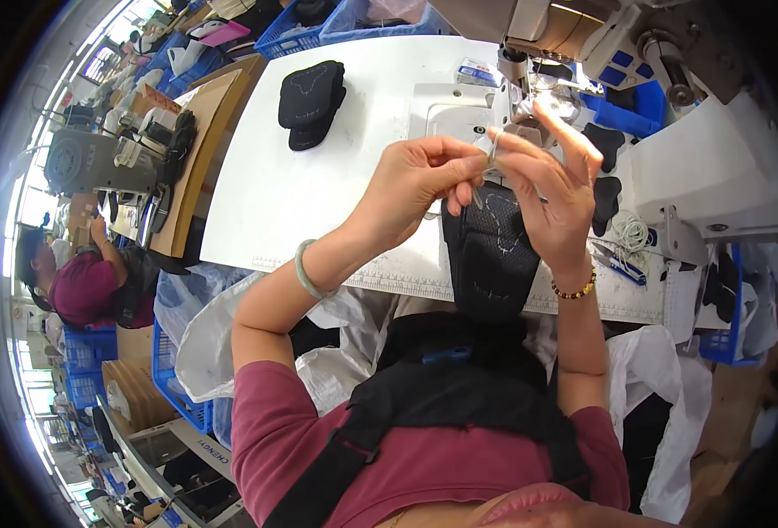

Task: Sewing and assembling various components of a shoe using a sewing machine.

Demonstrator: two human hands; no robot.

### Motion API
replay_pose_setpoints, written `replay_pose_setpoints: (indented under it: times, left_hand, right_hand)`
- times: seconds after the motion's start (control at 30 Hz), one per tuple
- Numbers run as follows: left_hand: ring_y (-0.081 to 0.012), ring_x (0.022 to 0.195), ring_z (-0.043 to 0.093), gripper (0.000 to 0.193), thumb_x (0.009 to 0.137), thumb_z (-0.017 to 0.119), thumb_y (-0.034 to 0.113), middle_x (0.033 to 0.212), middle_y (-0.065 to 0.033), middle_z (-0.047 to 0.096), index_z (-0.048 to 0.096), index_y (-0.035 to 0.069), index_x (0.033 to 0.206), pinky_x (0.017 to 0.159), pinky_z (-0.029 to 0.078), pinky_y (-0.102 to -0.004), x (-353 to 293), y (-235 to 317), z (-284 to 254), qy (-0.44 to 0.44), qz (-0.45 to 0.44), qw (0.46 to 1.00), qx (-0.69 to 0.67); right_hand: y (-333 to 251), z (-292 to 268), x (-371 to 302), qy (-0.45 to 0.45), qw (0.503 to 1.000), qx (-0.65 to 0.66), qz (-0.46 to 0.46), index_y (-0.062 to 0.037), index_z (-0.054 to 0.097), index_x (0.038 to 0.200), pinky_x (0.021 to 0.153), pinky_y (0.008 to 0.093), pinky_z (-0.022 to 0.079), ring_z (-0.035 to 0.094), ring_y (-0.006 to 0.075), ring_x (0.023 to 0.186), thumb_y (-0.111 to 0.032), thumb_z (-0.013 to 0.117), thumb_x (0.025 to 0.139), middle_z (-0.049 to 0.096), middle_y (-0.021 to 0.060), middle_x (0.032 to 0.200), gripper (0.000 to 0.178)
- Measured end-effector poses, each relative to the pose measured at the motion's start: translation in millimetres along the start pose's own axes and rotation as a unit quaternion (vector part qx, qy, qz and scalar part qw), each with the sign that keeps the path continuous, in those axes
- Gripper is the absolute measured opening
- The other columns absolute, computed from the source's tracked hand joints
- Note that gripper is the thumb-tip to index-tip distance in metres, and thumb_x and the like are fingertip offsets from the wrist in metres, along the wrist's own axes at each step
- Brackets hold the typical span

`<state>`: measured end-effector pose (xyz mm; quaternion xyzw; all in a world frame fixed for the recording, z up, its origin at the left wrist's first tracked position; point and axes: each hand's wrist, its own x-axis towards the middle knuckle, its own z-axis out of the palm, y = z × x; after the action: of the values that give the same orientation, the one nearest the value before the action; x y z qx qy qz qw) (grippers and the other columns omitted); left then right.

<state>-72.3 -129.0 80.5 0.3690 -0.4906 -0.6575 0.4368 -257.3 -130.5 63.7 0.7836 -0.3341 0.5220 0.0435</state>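
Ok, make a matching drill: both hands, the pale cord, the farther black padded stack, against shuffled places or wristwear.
1. Left hand
2. Right hand
3. Pale cord
4. Farther black padded stack

A. Coiled, right of both hands
B. Wears a beaded bracelet
C. On the white tabletop, left of the sewing machine
D. Wears a pale green bangle

Pairs: 1-D, 2-B, 3-A, 4-C

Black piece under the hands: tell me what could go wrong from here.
The black piece reaches the table's front edge, so a nudge might tip it into the lap. The thin pale item at the fingertips of the left hand and right hand could be dropped. The loose coil of cord might snag on the nearby snips.
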Motion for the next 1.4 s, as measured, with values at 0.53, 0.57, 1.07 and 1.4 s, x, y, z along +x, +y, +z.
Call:
replay_pose_setpoints:
  times: [0.53,0.57,1.07,1.4]
  left_hand:
    - [-0.0096,0.055,0.058,0.018,0.088,0.062,0.011,0.068,-0.0067,0.061,0.064,-0.006,0.092,0.049,0.048,-0.0195,-8.9,9.5,-3.3,0.027,0.032,0.995,0.088]
    - [-0.0093,0.054,0.058,0.018,0.087,0.062,0.011,0.068,-0.0063,0.061,0.065,-0.006,0.093,0.049,0.047,-0.0191,-8.0,8.2,-5.1,0.027,0.016,0.998,0.063]
    - [-0.0077,0.053,0.059,0.015,0.086,0.064,0.009,0.066,-0.0057,0.062,0.066,-0.005,0.092,0.047,0.048,-0.0183,5.2,31.8,-27.2,-0.093,0.033,0.972,0.213]
    - [-0.0069,0.054,0.06,0.012,0.086,0.063,0.007,0.066,-0.0049,0.062,0.065,-0.004,0.087,0.046,0.048,-0.018,13.0,47.8,-33.3,-0.172,-0.064,0.924,0.336]
  right_hand:
    - [-13.6,6.0,-1.7,-0.041,0.997,-0.059,-0.039,-0.0115,0.064,0.084,0.099,0.0425,0.028,0.051,0.0185,0.111,-0.012,0.067,0.078,0.062,0.0017,0.099,0.006]
    - [-14.7,6.2,-2.6,-0.007,0.999,-0.033,0.002,-0.0121,0.065,0.083,0.096,0.0421,0.029,0.051,0.0185,0.106,-0.015,0.067,0.079,0.059,0.0031,0.093,0.006]
    - [-17.9,9.4,-0.6,-0.041,0.996,0.044,0.073,-0.0022,0.063,0.086,0.069,0.0298,0.043,0.054,0.0236,0.081,-0.008,0.067,0.078,0.053,0.0059,0.09,0.011]
    - [-5.4,20.0,-0.2,-0.058,0.997,0.048,-0.017,-0.0092,0.066,0.083,0.076,0.0327,0.036,0.052,0.0126,0.079,-0.01,0.07,0.073,0.054,-0.0021,0.09,0.011]
